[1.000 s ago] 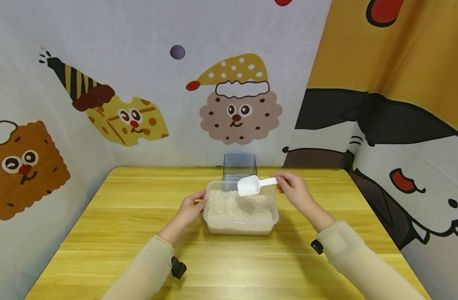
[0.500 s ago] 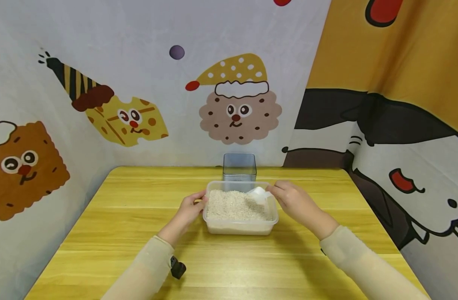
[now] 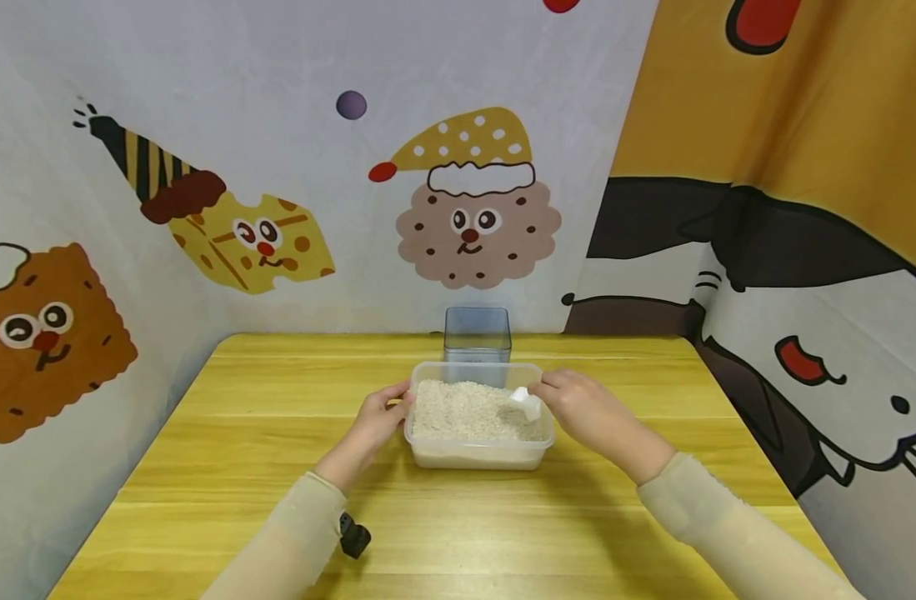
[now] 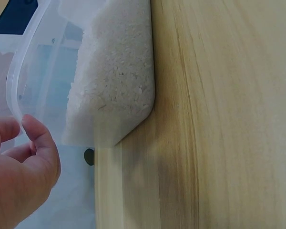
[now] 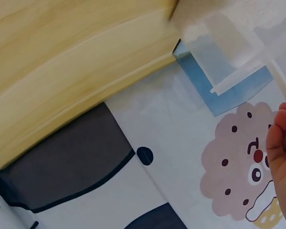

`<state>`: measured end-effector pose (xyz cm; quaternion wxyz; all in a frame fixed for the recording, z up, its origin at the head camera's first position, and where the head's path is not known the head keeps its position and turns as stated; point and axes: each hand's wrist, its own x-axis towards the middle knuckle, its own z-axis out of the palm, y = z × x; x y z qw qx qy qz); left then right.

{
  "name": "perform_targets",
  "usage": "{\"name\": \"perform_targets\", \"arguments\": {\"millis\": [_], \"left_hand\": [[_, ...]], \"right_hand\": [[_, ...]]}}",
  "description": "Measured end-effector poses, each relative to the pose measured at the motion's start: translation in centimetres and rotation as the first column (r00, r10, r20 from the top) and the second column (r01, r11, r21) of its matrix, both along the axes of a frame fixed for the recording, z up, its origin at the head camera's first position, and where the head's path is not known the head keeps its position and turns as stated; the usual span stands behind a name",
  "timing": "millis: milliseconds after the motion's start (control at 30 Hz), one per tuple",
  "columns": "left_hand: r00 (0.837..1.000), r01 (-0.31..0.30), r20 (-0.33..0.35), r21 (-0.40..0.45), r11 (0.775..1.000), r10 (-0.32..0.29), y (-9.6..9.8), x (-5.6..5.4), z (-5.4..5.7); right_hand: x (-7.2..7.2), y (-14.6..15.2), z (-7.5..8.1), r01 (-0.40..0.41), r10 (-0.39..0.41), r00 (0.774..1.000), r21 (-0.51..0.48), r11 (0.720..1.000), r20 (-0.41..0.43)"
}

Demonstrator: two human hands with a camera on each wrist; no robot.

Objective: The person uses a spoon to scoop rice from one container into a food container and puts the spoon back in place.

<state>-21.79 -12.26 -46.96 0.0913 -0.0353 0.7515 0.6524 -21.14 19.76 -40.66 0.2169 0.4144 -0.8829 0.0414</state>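
Observation:
A clear plastic container (image 3: 476,457) of white rice (image 3: 458,412) stands on the table. My left hand (image 3: 378,418) holds its rim at the left side; in the left wrist view, the thumb and fingers (image 4: 40,136) of that hand meet at the rim corner. Over the container's right side, my right hand (image 3: 581,408) grips a white scoop (image 3: 525,402) by its handle. The scoop's bowl is tilted down at the rice, its front end partly sunk or hidden there. The right wrist view catches the right fingers (image 5: 281,131) on the handle.
Behind the rice container stands a bluish transparent box (image 3: 478,329), near the back edge of the wooden table (image 3: 277,417). A cartoon-printed cloth (image 3: 292,158) hangs right behind the table and along both sides.
My right hand has lowered the scoop from above the container into it, turning the bowl downward toward the rice on the right. The left hand has stayed at the rim.

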Motion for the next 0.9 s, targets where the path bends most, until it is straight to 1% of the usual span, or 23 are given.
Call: {"name": "perform_targets", "arguments": {"millis": [100, 167, 200, 267, 367, 500, 533, 567, 600, 733, 800, 900], "left_hand": [[1.000, -0.003, 0.004, 0.000, 1.000, 0.003, 0.0, 0.0, 0.1], [1.000, -0.003, 0.005, 0.004, 1.000, 0.003, 0.0, 0.0, 0.1], [1.000, -0.004, 0.005, 0.006, 1.000, 0.004, 0.0, 0.0, 0.1], [1.000, -0.004, 0.009, 0.011, 1.000, 0.004, -0.1, 0.1, 0.1], [1.000, -0.002, 0.008, 0.015, 1.000, 0.002, -0.1, 0.1, 0.1], [1.000, -0.006, 0.008, 0.010, 1.000, 0.006, 0.0, 0.1, 0.1], [1.000, -0.010, 0.013, 0.011, 1.000, 0.009, 0.0, 0.0, 0.1], [1.000, -0.008, 0.009, 0.009, 1.000, 0.008, 0.0, 0.0, 0.1], [1.000, -0.009, 0.008, 0.008, 1.000, 0.009, 0.0, 0.0, 0.0], [1.000, -0.008, 0.005, 0.015, 1.000, 0.008, 0.0, 0.0, 0.0], [1.000, -0.009, 0.003, 0.018, 1.000, 0.009, 0.0, 0.0, 0.0], [1.000, -0.014, 0.000, 0.019, 1.000, 0.014, 0.0, 0.0, 0.1]], "right_hand": [[0.0, -0.1, 0.1, 0.023, -0.018, 0.996, -0.063, 0.998, 0.084], [-0.1, -0.2, 0.1, 0.064, -0.047, 0.986, -0.103, 0.993, 0.160], [-0.1, -0.2, 0.2, 0.092, -0.066, 0.976, -0.120, 0.988, 0.206], [-0.1, -0.2, 0.2, 0.158, -0.110, 0.949, -0.144, 0.977, 0.295], [-0.3, -0.2, 0.1, 0.247, -0.162, 0.907, -0.180, 0.952, 0.389], [-0.4, 0.0, -0.1, 0.347, -0.212, 0.848, -0.205, 0.915, 0.486], [-0.4, 0.1, -0.2, 0.371, -0.219, 0.827, -0.209, 0.905, 0.518], [-0.5, 0.2, -0.3, 0.394, -0.222, 0.803, -0.213, 0.894, 0.553], [-0.5, 0.3, -0.4, 0.420, -0.224, 0.774, -0.217, 0.881, 0.592], [-0.7, 0.5, -0.7, 0.501, -0.198, 0.670, -0.239, 0.832, 0.715], [-0.8, 0.6, -0.9, 0.521, -0.178, 0.642, -0.255, 0.815, 0.746], [-0.9, 0.5, -1.2, 0.551, -0.156, 0.609, -0.273, 0.789, 0.778]]}}
